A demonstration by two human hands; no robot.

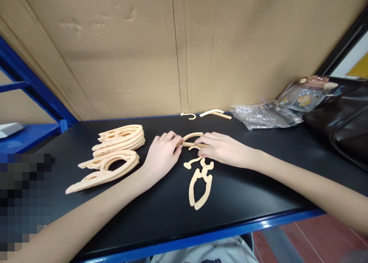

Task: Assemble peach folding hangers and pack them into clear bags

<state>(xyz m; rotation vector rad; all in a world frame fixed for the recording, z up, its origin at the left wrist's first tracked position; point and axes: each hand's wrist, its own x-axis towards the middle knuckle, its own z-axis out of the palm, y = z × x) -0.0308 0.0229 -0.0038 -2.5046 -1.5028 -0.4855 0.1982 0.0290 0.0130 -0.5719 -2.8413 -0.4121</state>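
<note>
Cream-coloured curved plastic pieces lie on the black table top. My left hand [164, 152] pinches the left end of a long curved piece [193, 135] with thumb and fingers. My right hand [220, 150] rests over the right end of that piece, fingers closed around a straight strip below the curve. Under my right fingertips is a small hook [188, 165]. Nearer the table's front edge lie two curved arms [203, 197] with small joined pieces at their top. Left of my left hand are two stacks of hanger-shaped pieces [119, 140], one behind the other.
At the back edge lie another hook [192, 116] and a pair of curved strips [215, 113]. Clear plastic bags [266, 115] and a dark leather bag [339, 117] stand on the right. A blue metal frame [34, 94] rises on the left, before a cardboard wall.
</note>
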